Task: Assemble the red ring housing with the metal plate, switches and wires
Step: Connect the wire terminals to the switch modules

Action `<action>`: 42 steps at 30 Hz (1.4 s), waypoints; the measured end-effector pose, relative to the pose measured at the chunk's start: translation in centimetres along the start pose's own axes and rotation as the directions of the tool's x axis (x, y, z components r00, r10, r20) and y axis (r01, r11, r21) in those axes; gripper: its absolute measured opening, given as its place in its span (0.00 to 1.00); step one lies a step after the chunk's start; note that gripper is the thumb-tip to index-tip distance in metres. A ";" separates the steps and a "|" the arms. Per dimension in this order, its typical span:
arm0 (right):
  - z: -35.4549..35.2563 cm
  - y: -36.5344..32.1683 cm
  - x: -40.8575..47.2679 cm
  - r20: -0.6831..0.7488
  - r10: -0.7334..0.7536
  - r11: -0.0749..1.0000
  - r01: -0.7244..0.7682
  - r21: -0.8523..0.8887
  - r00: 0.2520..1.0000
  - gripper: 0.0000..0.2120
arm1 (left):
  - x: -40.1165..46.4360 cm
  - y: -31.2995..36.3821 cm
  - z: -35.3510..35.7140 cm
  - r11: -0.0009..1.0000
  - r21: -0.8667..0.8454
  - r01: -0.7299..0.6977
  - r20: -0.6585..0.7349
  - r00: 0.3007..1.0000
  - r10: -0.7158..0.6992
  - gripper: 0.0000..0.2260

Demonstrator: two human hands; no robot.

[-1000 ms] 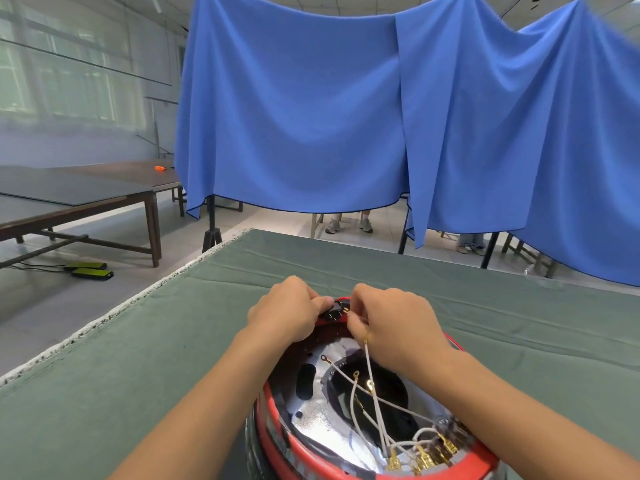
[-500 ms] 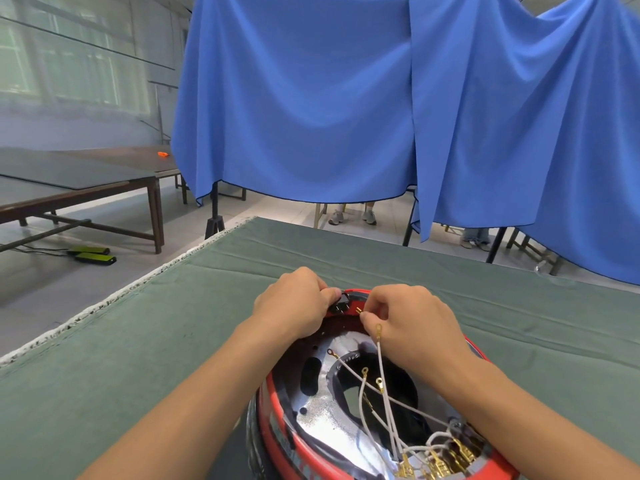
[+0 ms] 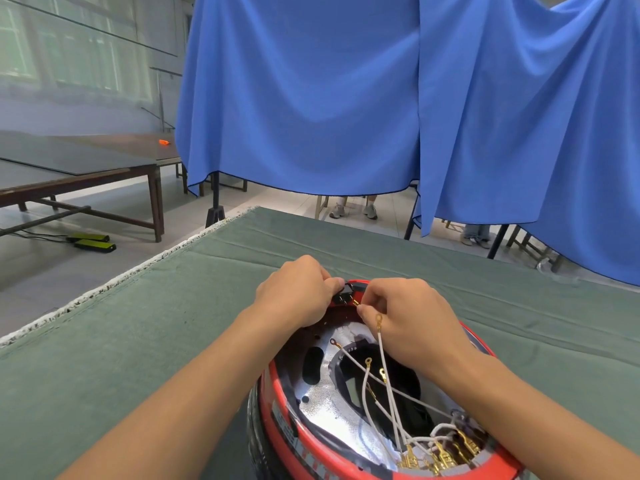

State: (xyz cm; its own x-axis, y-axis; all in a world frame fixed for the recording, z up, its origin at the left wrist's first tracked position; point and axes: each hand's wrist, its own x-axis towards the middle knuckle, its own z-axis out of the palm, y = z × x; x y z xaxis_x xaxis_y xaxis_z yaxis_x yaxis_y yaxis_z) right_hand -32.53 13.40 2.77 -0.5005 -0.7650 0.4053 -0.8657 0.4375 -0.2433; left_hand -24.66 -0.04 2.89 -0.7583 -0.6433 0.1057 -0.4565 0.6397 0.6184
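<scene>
The red ring housing (image 3: 298,434) stands tilted at the near edge of the green table, with a shiny metal plate (image 3: 332,403) inside it. A small black switch (image 3: 343,296) sits at the housing's far rim. My left hand (image 3: 298,289) pinches that switch. My right hand (image 3: 412,320) pinches a white wire's brass terminal right beside the switch. Several white wires (image 3: 384,386) with ring terminals cross the plate's dark centre opening. Brass connectors (image 3: 440,455) cluster at the near right rim.
The green felt table (image 3: 138,341) spreads left and far of the housing, with a frayed white left edge. Blue curtains (image 3: 381,98) hang beyond it, with a person's feet below. A wooden table (image 3: 86,168) stands far left, and yellow-black boxes (image 3: 93,241) lie on the floor.
The view has dropped slightly, so hands and housing sit higher in the frame. Both hands stay at the switch on the far rim; my right hand's fingers shifted a little closer to it.
</scene>
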 end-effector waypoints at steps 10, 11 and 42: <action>0.2 -0.1 -0.1 -0.015 -0.028 0.999 0.028 -0.039 0.999 0.04 | -0.1 0.0 0.0 1.000 0.021 -0.001 0.000 1.000 0.001 0.17; 0.2 0.0 -0.1 -0.020 -0.026 0.999 0.025 -0.046 0.999 0.05 | -0.1 0.1 0.0 1.000 0.021 -0.001 0.001 1.000 0.001 0.16; 0.5 -0.3 0.3 -0.012 -0.152 0.970 0.147 -0.195 0.988 0.06 | 0.0 0.0 0.1 1.000 0.001 -0.025 -0.010 1.000 0.025 0.21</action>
State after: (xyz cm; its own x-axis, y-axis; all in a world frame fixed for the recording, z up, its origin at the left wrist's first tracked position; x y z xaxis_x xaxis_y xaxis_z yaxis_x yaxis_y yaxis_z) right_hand -32.42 12.76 2.53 -0.3631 -0.8170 0.4480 -0.9147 0.4041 -0.0045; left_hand -24.70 0.06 2.83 -0.7645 -0.6316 0.1290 -0.4383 0.6560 0.6145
